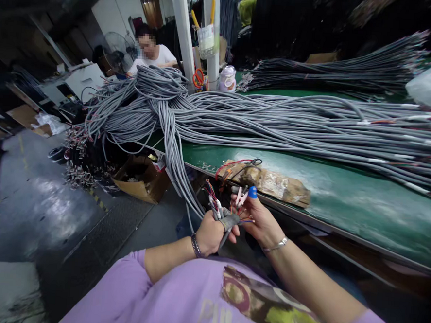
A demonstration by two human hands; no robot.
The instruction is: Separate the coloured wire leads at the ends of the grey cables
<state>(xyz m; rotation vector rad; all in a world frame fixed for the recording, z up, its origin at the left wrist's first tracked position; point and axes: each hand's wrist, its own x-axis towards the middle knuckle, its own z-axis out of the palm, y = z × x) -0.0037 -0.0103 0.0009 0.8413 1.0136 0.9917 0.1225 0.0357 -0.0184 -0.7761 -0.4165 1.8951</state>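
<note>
My left hand is closed around the ends of several grey cables in front of my body. Stripped coloured wires fan out of these ends towards my right hand. More cable ends with white sleeves and red wires stick up above my left fist. My right hand, with a blue cover on one fingertip, pinches a small pale pink clip-like tool just above the bare wires. What its jaws touch is too small to tell.
A thick grey cable bundle lies along the green table, its strands hanging down to my left hand. A taped wooden block sits at the near edge. A cardboard box stands below. Across the table is a person.
</note>
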